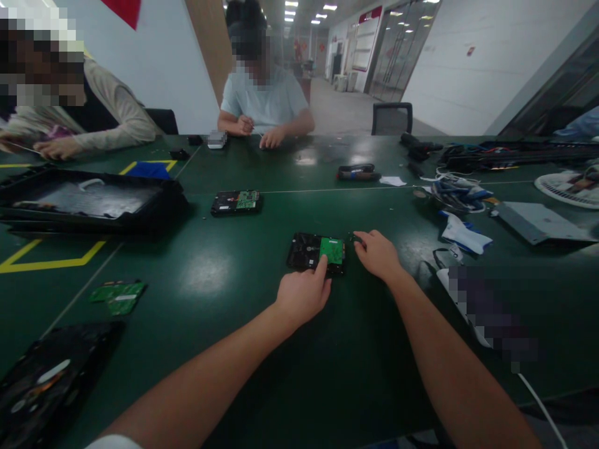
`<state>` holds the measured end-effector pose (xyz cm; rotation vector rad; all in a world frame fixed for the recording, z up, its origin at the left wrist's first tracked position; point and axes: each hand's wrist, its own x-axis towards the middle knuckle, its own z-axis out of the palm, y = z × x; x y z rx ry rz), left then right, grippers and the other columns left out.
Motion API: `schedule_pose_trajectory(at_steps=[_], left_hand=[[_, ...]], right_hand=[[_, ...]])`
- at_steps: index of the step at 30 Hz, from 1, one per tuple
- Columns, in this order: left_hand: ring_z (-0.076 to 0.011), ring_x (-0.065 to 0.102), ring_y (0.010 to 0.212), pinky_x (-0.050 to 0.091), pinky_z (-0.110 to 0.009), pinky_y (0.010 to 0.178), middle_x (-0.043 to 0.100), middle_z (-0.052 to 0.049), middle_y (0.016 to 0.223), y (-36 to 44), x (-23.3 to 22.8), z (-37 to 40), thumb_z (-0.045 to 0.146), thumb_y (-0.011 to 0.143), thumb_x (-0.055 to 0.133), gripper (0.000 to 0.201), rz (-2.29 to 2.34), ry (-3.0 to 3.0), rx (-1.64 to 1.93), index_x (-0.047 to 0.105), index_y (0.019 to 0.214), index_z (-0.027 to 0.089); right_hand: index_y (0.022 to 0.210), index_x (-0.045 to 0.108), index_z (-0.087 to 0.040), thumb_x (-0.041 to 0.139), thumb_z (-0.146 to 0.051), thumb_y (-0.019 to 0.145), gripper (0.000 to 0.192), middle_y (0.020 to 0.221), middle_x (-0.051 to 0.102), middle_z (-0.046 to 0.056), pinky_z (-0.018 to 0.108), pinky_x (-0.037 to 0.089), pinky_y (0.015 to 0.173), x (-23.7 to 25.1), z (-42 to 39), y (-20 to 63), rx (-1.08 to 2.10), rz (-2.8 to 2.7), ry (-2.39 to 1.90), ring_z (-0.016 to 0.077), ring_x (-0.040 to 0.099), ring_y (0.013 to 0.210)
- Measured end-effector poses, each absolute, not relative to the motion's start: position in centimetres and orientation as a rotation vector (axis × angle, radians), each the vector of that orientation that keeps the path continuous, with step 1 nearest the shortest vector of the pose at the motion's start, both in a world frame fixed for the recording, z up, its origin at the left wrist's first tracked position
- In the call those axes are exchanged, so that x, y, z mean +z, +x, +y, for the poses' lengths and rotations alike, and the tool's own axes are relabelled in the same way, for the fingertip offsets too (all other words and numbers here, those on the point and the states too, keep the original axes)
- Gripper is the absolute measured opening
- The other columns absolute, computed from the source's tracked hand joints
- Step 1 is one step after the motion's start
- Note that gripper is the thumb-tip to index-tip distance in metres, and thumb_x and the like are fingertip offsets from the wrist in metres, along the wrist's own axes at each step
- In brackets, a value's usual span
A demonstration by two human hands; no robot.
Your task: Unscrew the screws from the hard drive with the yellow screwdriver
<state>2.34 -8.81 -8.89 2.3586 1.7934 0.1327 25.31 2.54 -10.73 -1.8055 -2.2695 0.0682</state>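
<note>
Head view: left hand [303,293] presses one finger on the hard drive [316,252] circuit board, grasping nothing; right hand [377,253] rests loose beside it. Best pin the drive flat on the counter [224,274].

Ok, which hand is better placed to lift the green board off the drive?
Probably the left hand: its forefinger already rests on the green board atop the drive. The right hand sits beside the drive's right edge, apparently off the board, better suited to steadying.

L hand [304,293] fingertip on hard drive [316,252]; R hand [377,252] beside.
</note>
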Motion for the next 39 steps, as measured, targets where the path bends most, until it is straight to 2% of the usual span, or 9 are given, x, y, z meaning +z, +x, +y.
schedule_pose_trajectory(at_steps=[5,13,19,24,32,35,39], left_hand=[[-0.0293,0.077,0.080,0.059,-0.041,0.071,0.079,-0.014,0.108,2.46,-8.73,-8.80,0.045,0.109,0.043,0.065,1.803,2.349,0.101,0.033,0.168,0.020],[-0.0313,0.078,0.083,0.060,-0.042,0.072,0.080,-0.013,0.107,2.44,-8.55,-8.81,0.044,0.108,0.043,0.064,1.813,2.358,0.100,0.035,0.167,0.020],[-0.0305,0.078,0.083,0.060,-0.042,0.075,0.079,-0.014,0.108,2.48,-8.83,-8.78,0.045,0.108,0.045,0.065,1.817,2.342,0.098,0.034,0.168,0.021],[-0.0304,0.078,0.082,0.060,-0.042,0.075,0.079,-0.014,0.108,2.45,-8.87,-8.77,0.044,0.108,0.046,0.065,1.814,2.345,0.094,0.034,0.168,0.021],[-0.0301,0.078,0.080,0.059,-0.041,0.072,0.080,-0.013,0.107,2.40,-8.61,-8.85,0.044,0.109,0.043,0.063,1.799,2.360,0.110,0.036,0.166,0.020],[-0.0301,0.078,0.081,0.059,-0.041,0.071,0.080,-0.013,0.108,2.39,-8.63,-8.86,0.044,0.108,0.043,0.065,1.807,2.350,0.117,0.032,0.167,0.020],[-0.0297,0.077,0.077,0.058,-0.039,0.068,0.080,-0.015,0.100,2.38,-8.90,-8.85,0.044,0.108,0.044,0.073,1.870,2.295,0.159,0.021,0.169,0.011]], right_hand=[[0.154,0.060,-0.022,0.050,-0.036,0.105,0.052,0.121,0.071,0.015,0.038,0.052,0.083,-10.59,3.10,25.26,0.151,-2.241,-1.849,0.0282,0.070,0.098],[0.133,0.074,-0.019,0.050,-0.034,0.105,0.040,0.111,0.074,0.014,0.036,0.051,0.085,-10.85,3.25,25.08,0.095,-2.187,-1.860,0.0265,0.070,0.096],[0.137,0.072,-0.022,0.052,-0.030,0.103,0.040,0.107,0.075,0.012,0.037,0.051,0.084,-10.83,3.10,25.22,0.103,-2.184,-1.830,0.0261,0.069,0.093],[0.124,0.077,-0.023,0.051,-0.031,0.104,0.033,0.102,0.074,0.010,0.036,0.050,0.083,-10.99,3.13,25.33,0.096,-2.170,-1.810,0.0245,0.068,0.091],[0.106,0.074,-0.022,0.052,-0.030,0.103,0.023,0.100,0.073,0.009,0.034,0.046,0.079,-11.22,3.12,25.42,0.097,-2.151,-1.794,0.0227,0.066,0.089],[0.102,0.073,-0.021,0.054,-0.030,0.102,0.021,0.100,0.072,0.009,0.034,0.045,0.078,-11.03,2.93,25.28,0.106,-2.153,-1.805,0.0226,0.066,0.089],[0.098,0.071,-0.021,0.056,-0.030,0.100,0.018,0.101,0.072,0.010,0.034,0.045,0.076,-10.63,2.62,24.96,0.122,-2.169,-1.828,0.0228,0.066,0.089]])
